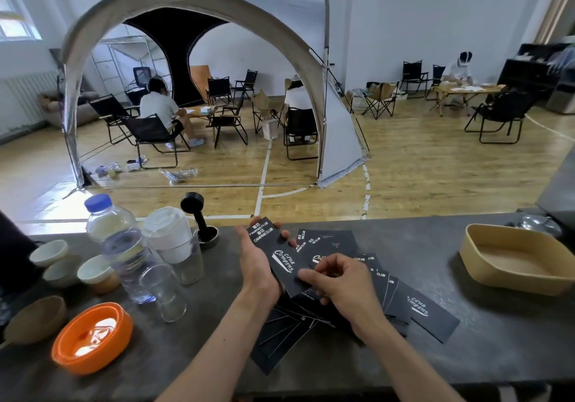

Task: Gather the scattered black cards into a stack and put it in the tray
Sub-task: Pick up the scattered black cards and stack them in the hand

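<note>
- The orange lid (92, 338) lies nearest, at the left front of the dark countertop (497, 355), with a brown bowl (35, 319) just to its left.
- Black cards (429, 313) printed with white "Camping Club" lettering lie fanned and overlapping on the countertop, in the middle, spreading from beneath both forearms out toward the right.
- The right hand (343, 283) hovers over this spread with its fingers curled, thumb and fingertips pinching the near end of the held cards.
- The left hand (256, 264) holds a small stack of cards (277, 254) raised above the counter, thumb along the left edge and fingers wrapped behind; fingertips show past the far edge.
- To the left stand clear drinking glasses (174, 286), a plastic water bottle (118, 240) with a blue cap, and three small pale cups (93, 272).
- Behind the glasses a black tamper (197, 212) stands in a round metal holder.
- The tan tray (516, 260) sits at the right of the countertop, well apart from the cards, holding none of them.
- Beyond the counter a grey dome tent (199, 68) stands on a wooden floor, with folding chairs and seated people under and beside it.
</note>
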